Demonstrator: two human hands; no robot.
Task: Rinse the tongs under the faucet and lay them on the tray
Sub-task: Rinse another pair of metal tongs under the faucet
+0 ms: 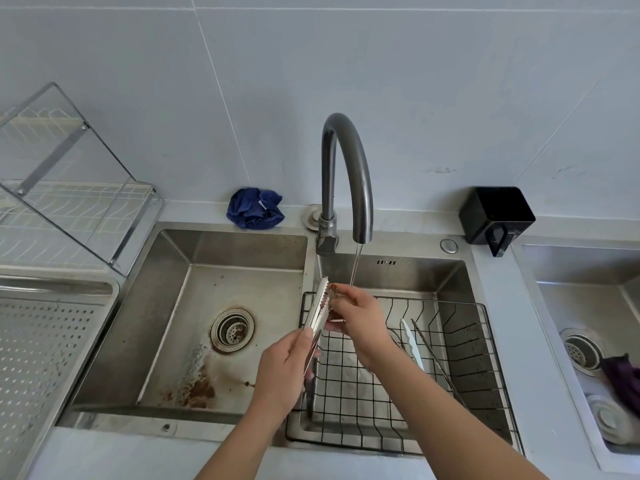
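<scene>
My left hand (282,370) grips the handle end of a pair of metal tongs (318,306), their serrated tips pointing up over the divider between the two sink basins. My right hand (360,318) is curled round the tongs' upper part, fingertips near the tips. The dark curved faucet (346,174) runs a thin stream of water (355,268) that falls just right of the tongs' tips, onto my right fingers. A perforated metal tray (52,327) lies on the counter at the far left.
A black wire basket (478,386) sits in the right basin with a white utensil (412,344) and thin metal tongs (436,358). The left basin (194,306) has a drain and brown stains. A blue cloth (255,207), a dish rack (72,202) and a black holder (497,216) stand behind.
</scene>
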